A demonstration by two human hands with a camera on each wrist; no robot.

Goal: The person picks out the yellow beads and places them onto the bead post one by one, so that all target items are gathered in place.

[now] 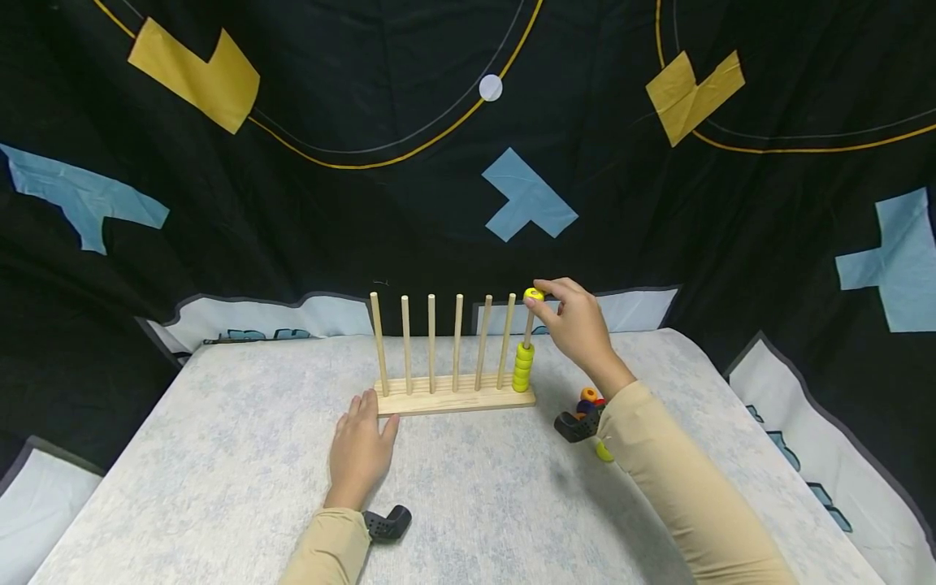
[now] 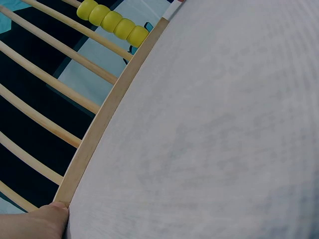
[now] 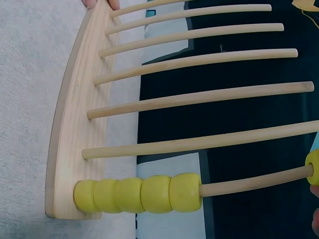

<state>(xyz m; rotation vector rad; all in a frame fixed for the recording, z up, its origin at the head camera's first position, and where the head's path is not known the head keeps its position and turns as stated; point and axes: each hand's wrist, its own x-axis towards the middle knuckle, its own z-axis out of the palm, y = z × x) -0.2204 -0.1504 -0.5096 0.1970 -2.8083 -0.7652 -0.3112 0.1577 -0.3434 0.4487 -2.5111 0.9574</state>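
A wooden peg rack (image 1: 453,401) with several upright pegs stands on the table. Its rightmost peg carries a stack of yellow beads (image 1: 522,367); the other pegs are bare. My right hand (image 1: 579,325) pinches another yellow bead (image 1: 534,294) between thumb and fingers at the top of that peg. In the right wrist view the held bead (image 3: 313,167) meets the peg's tip. My left hand (image 1: 361,447) holds the rack's left end, thumb (image 2: 50,219) against the front edge and a finger (image 3: 114,4) on the far side.
Loose beads, among them an orange bead (image 1: 588,395), lie right of the rack, partly hidden by the right wrist's black camera mount (image 1: 578,426). A yellow-green bead (image 1: 604,452) lies nearer, by the sleeve. A dark patterned curtain (image 1: 409,227) hangs behind the table (image 1: 468,504).
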